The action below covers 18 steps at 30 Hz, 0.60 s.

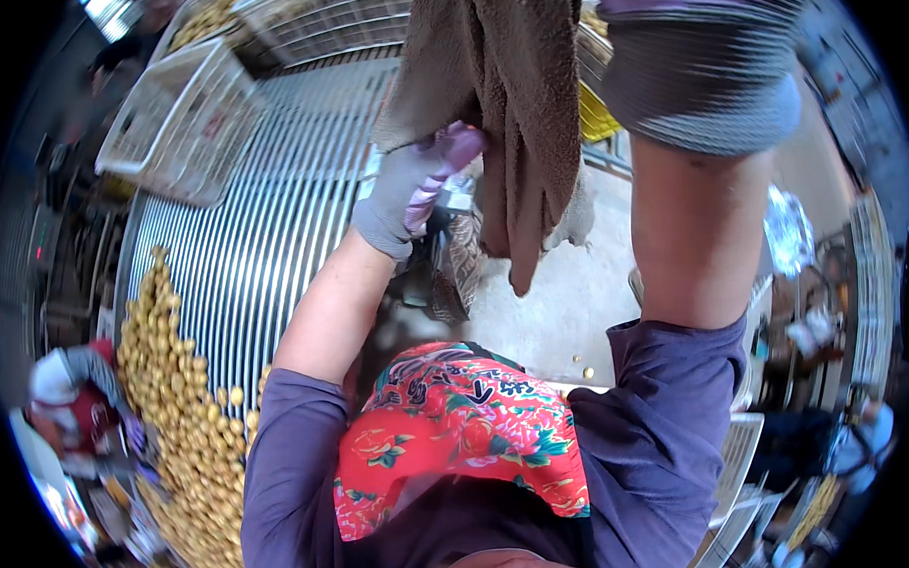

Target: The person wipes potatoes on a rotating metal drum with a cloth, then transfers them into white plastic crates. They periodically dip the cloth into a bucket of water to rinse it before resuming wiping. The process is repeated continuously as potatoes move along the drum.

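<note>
A brown, fuzzy towel-like cloth hangs in folds from the top edge of the head view, and its lower tip dangles free. My left hand, in a grey glove with a purple coated palm, is closed on the cloth's left edge. Raised close to the camera at upper right is my right hand, in the same kind of glove and smeared by motion. Its fingers lie beyond the top edge, so their grip is hidden. I wear a red floral apron.
A metal roller table runs along my left, bearing a heap of potatoes. A white plastic crate stands on its far end, near other potato crates. Another person works at the left. A yellow crate sits behind the cloth.
</note>
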Motion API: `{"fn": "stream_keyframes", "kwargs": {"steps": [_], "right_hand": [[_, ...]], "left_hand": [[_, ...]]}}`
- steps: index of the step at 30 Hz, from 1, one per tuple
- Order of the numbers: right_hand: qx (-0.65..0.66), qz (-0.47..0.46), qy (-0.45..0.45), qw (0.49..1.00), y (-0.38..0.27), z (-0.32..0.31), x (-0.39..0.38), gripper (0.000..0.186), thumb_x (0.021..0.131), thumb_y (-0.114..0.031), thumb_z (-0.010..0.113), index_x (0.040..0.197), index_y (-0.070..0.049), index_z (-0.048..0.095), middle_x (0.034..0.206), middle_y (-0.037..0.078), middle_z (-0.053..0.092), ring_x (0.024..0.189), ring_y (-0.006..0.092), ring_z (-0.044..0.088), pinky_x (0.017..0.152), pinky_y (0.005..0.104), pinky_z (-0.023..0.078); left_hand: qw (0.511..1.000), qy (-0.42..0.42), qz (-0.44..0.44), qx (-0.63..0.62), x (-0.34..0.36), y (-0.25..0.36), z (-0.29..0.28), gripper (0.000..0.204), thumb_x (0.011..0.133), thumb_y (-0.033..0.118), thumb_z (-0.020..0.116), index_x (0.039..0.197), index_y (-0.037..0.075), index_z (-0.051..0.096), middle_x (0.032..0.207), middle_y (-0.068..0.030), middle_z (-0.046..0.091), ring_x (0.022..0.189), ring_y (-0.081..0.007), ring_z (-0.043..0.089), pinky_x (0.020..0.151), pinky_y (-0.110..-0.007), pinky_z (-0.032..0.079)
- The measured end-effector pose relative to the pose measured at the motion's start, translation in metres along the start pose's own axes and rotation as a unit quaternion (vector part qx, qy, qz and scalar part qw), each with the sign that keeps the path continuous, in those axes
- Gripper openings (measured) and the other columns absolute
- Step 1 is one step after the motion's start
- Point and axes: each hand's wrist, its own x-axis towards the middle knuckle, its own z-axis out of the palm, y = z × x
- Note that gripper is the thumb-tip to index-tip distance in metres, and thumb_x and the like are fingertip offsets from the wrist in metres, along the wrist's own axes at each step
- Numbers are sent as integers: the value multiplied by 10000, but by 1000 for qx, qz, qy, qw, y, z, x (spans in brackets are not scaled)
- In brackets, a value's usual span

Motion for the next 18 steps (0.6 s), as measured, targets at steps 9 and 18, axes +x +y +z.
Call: {"fn": "stream_keyframes", "kwargs": {"steps": [9,18], "right_hand": [[85,85,112,986,28,-14,-11,524,864,-238,694,1264,58,529,1292,168,564,1202,273,534,1030,373,430],[481,121,113,861,93,-63,-25,624,958,-376,481,1448,-9,363,1491,184,370,1310,329,417,1116,446,329]], "left_hand": [[995,-44,47,-70,37,-53,28,609,852,45,705,1401,45,442,1288,-51,552,1158,-160,554,1009,-305,444],[995,38,-75,-49,151,-92,-37,618,943,296,625,1408,9,338,1179,-85,571,1120,-208,586,977,-323,459]]}}
